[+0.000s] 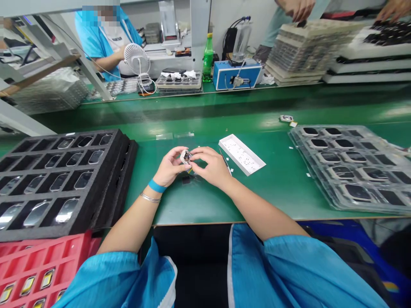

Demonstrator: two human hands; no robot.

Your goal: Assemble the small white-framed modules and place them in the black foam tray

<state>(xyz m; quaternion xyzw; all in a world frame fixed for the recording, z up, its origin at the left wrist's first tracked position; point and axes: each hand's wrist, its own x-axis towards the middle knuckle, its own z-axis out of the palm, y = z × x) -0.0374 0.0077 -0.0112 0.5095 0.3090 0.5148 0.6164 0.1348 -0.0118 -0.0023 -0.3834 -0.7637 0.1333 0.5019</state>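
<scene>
Between my two hands, a little above the green table (192,205), is a small watch case (185,157) with its inner parts showing. My left hand (170,167) grips it from the left with thumb and fingers. From the right, my right hand (210,164) pinches its other edge with fingertips and thumb. Something yellow, too small to make out, shows just under the case. Beside my right hand lies a thin dark tool (225,162), partly hidden by that hand. To its right rests a shallow white box (242,155) with several tiny dark pieces inside.
Black foam trays (96,171) holding watch cases are stacked at left, above a red tray (67,256). Clear plastic trays (324,188) with watch faces stand at right. Behind are a blue machine (237,75), a green bottle (208,57), a white fan (137,57) and co-workers.
</scene>
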